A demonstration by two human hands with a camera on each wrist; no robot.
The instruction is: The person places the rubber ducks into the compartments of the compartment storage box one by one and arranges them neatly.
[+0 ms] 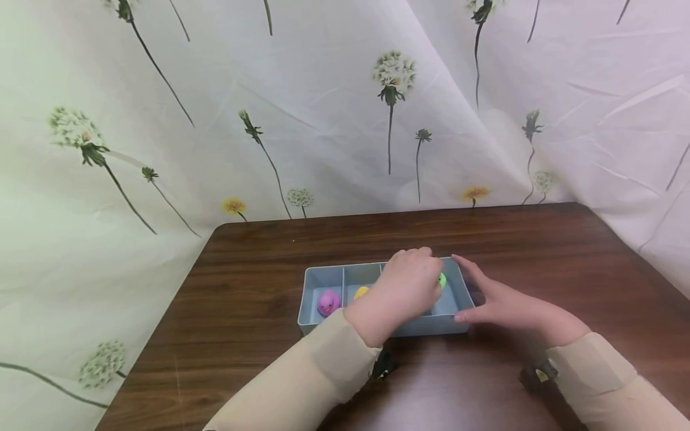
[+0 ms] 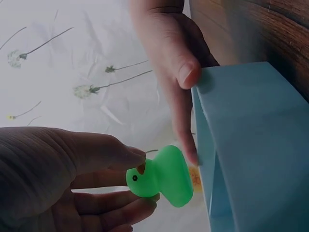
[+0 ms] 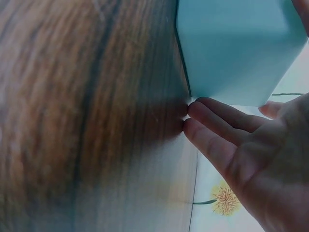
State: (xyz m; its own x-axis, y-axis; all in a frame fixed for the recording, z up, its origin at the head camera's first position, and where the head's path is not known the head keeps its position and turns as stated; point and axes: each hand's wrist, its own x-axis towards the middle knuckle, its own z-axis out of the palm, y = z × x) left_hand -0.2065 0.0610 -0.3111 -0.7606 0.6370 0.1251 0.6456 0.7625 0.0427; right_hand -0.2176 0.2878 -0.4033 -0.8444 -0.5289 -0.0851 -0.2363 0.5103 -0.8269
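Note:
My left hand [image 1: 406, 281] pinches a small green rubber duck [image 2: 166, 176] between thumb and fingers, over the right part of a light blue divided box [image 1: 431, 326]. In the head view, most of the duck is hidden behind that hand. At the box's right end, my right hand [image 1: 501, 305] spreads its thumb and index finger to the front and back corners. Its other fingers [image 3: 212, 137] reach out straight, tips at the table by the box's lower edge. A purple rubber duck [image 1: 328, 303] sits in the leftmost compartment; a yellow toy [image 1: 361, 292] shows partly in the one beside it.
The box rests on a dark wooden table [image 1: 253, 287], its long side running left to right. Behind the table hangs a white cloth [image 1: 334, 120] printed with dandelions. A small dark object [image 1: 383, 364] shows beside the left sleeve.

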